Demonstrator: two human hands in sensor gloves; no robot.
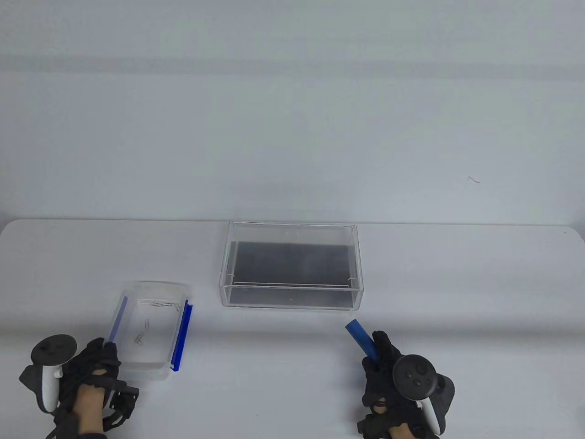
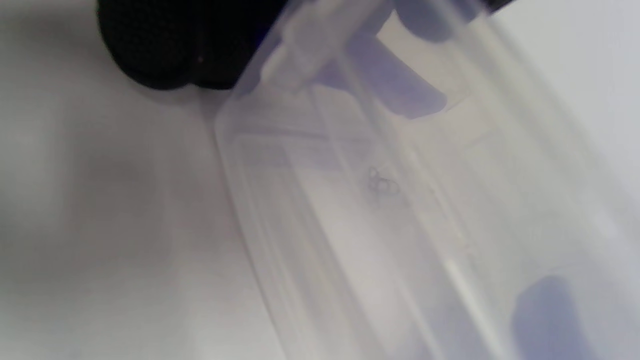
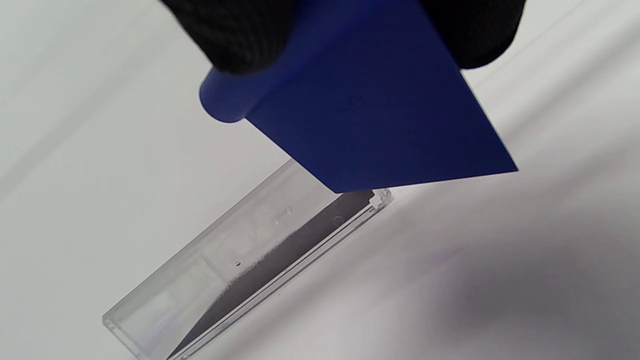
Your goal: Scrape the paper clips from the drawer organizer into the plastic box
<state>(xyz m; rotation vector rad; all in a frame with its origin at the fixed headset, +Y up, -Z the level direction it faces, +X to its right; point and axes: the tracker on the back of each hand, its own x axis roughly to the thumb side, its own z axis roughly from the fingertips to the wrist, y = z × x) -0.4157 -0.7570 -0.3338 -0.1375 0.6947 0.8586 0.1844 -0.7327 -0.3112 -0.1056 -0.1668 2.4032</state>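
A clear plastic box (image 1: 155,286) with blue side latches (image 1: 182,336) sits at the front left and has a few paper clips (image 1: 157,304) in it. My left hand (image 1: 98,361) holds its near left corner. In the left wrist view the box (image 2: 350,250) fills the frame, with clips (image 2: 382,184) inside and my fingers (image 2: 165,45) at its edge. The clear drawer organizer (image 1: 292,302) with a dark bottom stands at the middle. My right hand (image 1: 381,361) grips a blue scraper (image 1: 361,336) in front of it. The scraper's blade (image 3: 380,125) hangs above the organizer (image 3: 240,270).
The white table's far edge (image 1: 411,223) runs just behind the organizer. A small dark mark (image 1: 473,179) shows on the surface beyond it.
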